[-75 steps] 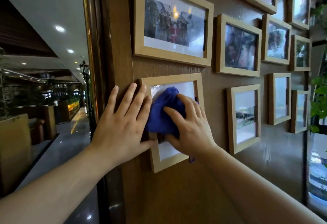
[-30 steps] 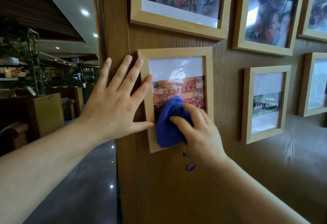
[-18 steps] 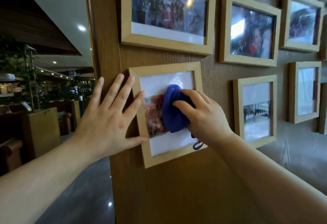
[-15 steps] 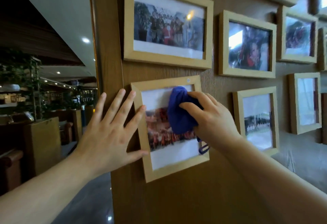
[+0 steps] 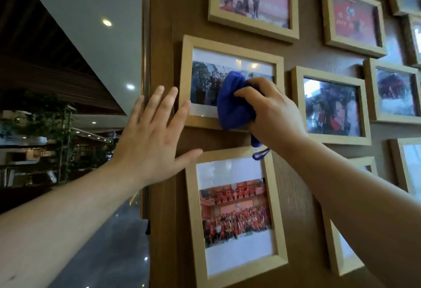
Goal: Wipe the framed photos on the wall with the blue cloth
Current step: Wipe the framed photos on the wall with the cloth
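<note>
Right hand has the blue cloth bunched up, pressed on the landscape frame at picture center. Left hand is flat, fingers spread, on the wall center-left.

1. One head-worn view looked forward and slightly up at a wooden wall of frames, close in.
2. It faced the wall at an angle from the left, with a dim hall open beyond the wall's left edge.
</note>
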Demonstrator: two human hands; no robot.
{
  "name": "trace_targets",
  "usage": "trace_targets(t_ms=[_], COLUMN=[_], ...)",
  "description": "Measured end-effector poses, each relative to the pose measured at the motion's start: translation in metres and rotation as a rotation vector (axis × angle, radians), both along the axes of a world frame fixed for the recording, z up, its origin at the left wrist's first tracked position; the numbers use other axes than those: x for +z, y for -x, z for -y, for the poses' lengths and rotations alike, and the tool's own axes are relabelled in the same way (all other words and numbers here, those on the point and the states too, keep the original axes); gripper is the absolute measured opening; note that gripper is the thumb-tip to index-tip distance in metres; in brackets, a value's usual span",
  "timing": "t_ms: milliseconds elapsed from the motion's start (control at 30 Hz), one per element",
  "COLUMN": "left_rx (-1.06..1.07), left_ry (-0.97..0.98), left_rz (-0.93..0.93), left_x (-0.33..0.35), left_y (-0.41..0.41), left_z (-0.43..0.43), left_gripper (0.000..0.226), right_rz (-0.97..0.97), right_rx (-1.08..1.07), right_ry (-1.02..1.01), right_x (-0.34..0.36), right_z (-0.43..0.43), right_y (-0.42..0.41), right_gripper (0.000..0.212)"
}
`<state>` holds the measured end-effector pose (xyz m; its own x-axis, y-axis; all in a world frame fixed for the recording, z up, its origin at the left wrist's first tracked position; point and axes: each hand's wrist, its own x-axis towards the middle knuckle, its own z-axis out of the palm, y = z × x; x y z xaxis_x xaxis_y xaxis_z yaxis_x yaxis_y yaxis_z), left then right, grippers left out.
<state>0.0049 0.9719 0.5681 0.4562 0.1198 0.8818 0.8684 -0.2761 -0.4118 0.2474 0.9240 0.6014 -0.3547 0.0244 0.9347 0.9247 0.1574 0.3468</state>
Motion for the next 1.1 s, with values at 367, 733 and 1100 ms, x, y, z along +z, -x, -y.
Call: trace_targets(t_ms=[367,733,1100], left_rx=[-0.091,-0.111,-0.136], left_ry=[0.058,-0.015,-0.011], left_rz=[0.215,0.213,0.210], left_x=[0.033,0.032,0.031], left_y=[-0.017,-0.018,-0.017], left_z=[-0.022,-0.032,-0.028], left_gripper=[0.103,0.102,0.103], right_rz=[0.134,-0.202,0.048], right_rx=[-0.105,-0.084,0.051], right_ry=[-0.028,-0.006,0.057], right_x=[0.048,0.054,0.032], right_z=[-0.022,-0.026,-0.023], right_y=[0.053,-0.038,0.050], right_gripper=[0.038,0.042,0.036])
